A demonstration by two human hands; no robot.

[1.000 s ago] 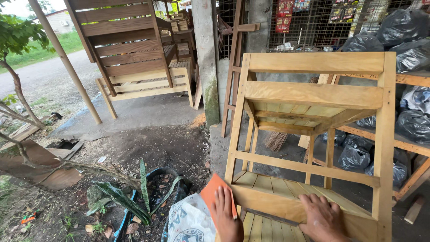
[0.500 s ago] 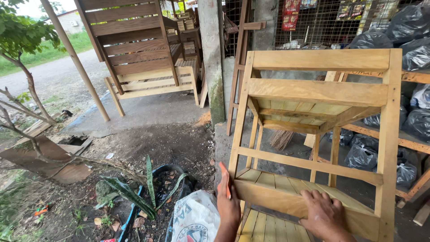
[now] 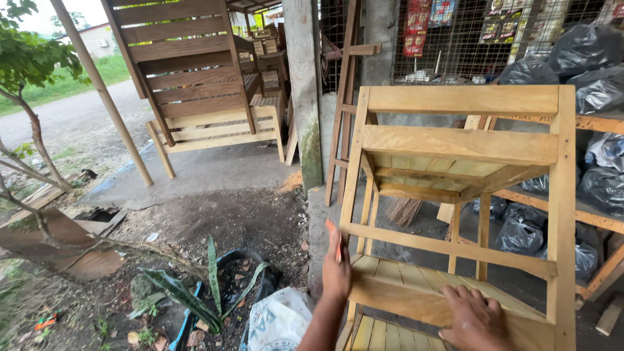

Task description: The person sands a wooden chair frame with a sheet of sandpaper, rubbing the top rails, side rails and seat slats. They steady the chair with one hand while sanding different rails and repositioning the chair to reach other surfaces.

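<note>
Outdoors, a pale unfinished wooden chair (image 3: 458, 195) lay tipped on a concrete ledge (image 3: 320, 221) beside a concrete post (image 3: 303, 84). The left hand (image 3: 336, 270) pressed an orange sanding sheet (image 3: 329, 227) edge-on against the chair's side rail, fingers together along it. The right hand (image 3: 476, 318) lay flat and spread on the lower plank. Bare dirt ground (image 3: 214, 221) held a striped-leaf plant (image 3: 211, 286) and a white sack (image 3: 279, 322). Black plastic bags (image 3: 585, 58) sat on a wooden rack by a wire-mesh wall (image 3: 468, 39), and a darker slatted bench (image 3: 195, 78) stood behind
</note>
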